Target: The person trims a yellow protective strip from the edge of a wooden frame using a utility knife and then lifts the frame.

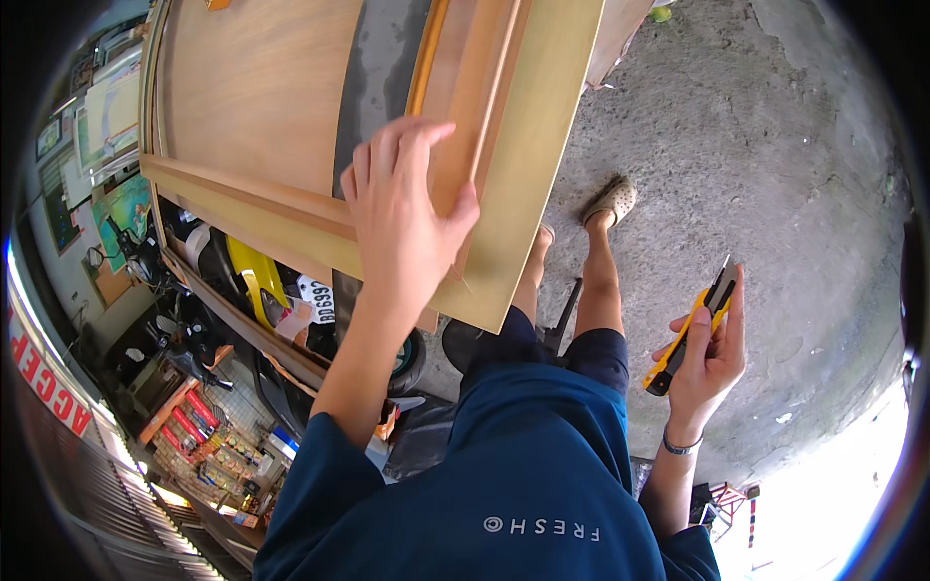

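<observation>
My left hand [397,198] is over the near corner of a wooden frame [242,189], fingers bent and thumb apart. Nothing shows in its grasp; whether its fingertips touch the wood I cannot tell. Beside it run long wooden moulding strips [496,92] and an orange-brown strip [428,58]. Under these lies a pale yellowish sheet [539,145], with a thin splinter-like sliver near its corner. A grey band [380,73] crosses the brown panel [257,87]. Off to the right, above the floor, my right hand [715,363] grips a yellow and black utility knife [719,293], blade tip out and pointing up.
Rough concrete floor [697,136] spreads to the right, where my foot in a beige clog [612,200] stands. Under and left of the work surface is a yellow and black motorcycle [254,271]. Shelves of small goods [218,450] stand at the lower left.
</observation>
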A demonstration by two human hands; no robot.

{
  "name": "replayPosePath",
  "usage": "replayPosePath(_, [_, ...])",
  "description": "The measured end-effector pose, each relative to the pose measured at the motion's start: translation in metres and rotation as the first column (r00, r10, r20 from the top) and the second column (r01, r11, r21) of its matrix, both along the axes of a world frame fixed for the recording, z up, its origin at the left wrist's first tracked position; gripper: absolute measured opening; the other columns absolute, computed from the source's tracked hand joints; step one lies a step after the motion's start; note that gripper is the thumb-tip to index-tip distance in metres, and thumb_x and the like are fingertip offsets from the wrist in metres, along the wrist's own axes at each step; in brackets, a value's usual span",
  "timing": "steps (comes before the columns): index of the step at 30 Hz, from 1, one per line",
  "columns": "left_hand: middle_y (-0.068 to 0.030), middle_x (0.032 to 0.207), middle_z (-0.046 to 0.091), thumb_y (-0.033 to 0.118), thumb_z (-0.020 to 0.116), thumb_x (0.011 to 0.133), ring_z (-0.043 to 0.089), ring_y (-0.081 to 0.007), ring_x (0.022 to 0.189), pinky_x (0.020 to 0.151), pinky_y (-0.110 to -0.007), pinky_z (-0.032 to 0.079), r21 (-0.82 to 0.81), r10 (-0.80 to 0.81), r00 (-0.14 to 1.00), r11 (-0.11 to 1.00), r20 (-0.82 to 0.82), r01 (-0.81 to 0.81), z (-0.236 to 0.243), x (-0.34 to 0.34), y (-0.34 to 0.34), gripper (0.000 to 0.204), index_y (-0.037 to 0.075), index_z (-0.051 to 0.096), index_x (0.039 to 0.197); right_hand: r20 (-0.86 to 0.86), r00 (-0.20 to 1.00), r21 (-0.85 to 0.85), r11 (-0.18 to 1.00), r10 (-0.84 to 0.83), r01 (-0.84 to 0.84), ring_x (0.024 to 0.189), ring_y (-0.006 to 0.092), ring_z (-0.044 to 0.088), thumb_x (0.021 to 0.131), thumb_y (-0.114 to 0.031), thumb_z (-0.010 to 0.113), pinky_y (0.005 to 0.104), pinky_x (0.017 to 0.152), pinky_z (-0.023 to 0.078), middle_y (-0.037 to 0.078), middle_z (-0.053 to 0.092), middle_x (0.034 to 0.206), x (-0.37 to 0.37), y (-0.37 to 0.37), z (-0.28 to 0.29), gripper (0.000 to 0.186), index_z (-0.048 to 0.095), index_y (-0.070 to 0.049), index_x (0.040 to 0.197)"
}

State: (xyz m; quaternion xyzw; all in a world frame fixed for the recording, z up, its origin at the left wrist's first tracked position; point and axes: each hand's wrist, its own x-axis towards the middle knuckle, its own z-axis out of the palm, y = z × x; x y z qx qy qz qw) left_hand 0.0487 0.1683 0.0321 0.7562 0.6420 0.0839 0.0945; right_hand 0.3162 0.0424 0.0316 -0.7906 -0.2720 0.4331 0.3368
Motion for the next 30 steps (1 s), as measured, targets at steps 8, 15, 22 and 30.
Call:
replayPosePath(8, [-0.0101,0.124,0.059,0.011,0.079,0.07,0.053,-0.0322,0.119,0.101,-0.044,0.038,-0.044,-0.015,1.0,0.999,-0.024,0.014,0.006,0.005,0.02,0.056,0.011,0.059,0.122,0.008,0.999,0.022,0.999,0.046,-0.046,0.059,0.0059,0.061,0.102,-0.008,0.052,0.0222,0.045,0.051,0.002,0.059,0.073,0.042,0.005,-0.011,0.051,0.041,-0.013,0.151])
replayPosePath(15, [-0.0074,0.128,0.058,0.015,0.08,0.068,0.054,-0.0302,0.118,0.102,-0.046,0.036,-0.144,0.168,0.978,0.972,-0.125,-0.186,0.024,-0.007,-0.061,0.057,0.013,0.058,0.122,0.025,0.999,-0.02,0.999,0.042,-0.042,0.055,0.006,0.06,0.102,-0.01,0.053,0.0222,0.044,0.051,0.002,0.058,0.07,0.069,0.014,-0.014,0.051,0.041,-0.013,0.151])
replayPosePath(22, [-0.0053,0.125,0.06,0.017,0.08,0.068,0.054,-0.0289,0.116,0.101,-0.045,0.037,-0.039,0.21,0.967,0.975,-0.146,-0.217,0.018,0.003,-0.049,0.053,0.014,0.06,0.117,0.044,0.998,-0.013,0.999,0.041,-0.04,0.05,0.0087,0.058,0.104,-0.015,0.05,0.0223,0.043,0.045,0.007,0.062,0.074,0.086,0.027,-0.008,0.049,0.039,-0.014,0.152])
replayPosePath(30, [-0.0037,0.119,0.06,0.016,0.081,0.068,0.055,-0.0281,0.113,0.096,-0.044,0.038,0.047,0.217,0.974,0.976,-0.063,-0.214,-0.001,0.029,0.034,0.048,0.015,0.059,0.111,0.077,0.997,-0.033,0.999,0.022,-0.02,0.051,0.0087,0.059,0.104,-0.012,0.049,0.0222,0.044,0.046,0.008,0.061,0.075,0.106,0.052,0.003,0.051,0.037,-0.011,0.153])
